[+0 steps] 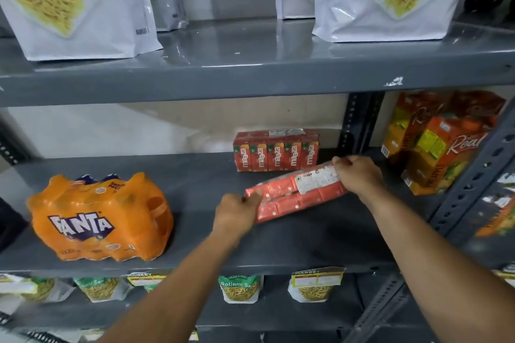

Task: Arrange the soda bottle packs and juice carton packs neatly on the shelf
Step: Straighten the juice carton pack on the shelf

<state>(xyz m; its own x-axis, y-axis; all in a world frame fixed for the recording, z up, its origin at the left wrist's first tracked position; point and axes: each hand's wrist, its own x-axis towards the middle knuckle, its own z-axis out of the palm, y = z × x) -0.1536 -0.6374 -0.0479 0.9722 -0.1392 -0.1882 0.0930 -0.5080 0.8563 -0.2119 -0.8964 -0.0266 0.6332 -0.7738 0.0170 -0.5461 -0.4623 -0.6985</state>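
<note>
A red shrink-wrapped juice carton pack (289, 198) is held tilted over the middle grey shelf (195, 175), its white label facing up. My left hand (237, 211) grips its left end and my right hand (359, 175) grips its right end. Behind it, a second red juice carton pack (276, 152) stands upright near the back of the shelf. An orange Fanta soda bottle pack (100, 217) sits at the left of the same shelf. Tall orange juice carton packs (437, 142) stand at the right end.
White snack pouches (75, 5) stand on the upper shelf (250, 75). Small snack packets (241, 288) line the lower shelf. A perforated steel upright (473, 184) frames the right side, and a dark object (8, 225) sits at the far left.
</note>
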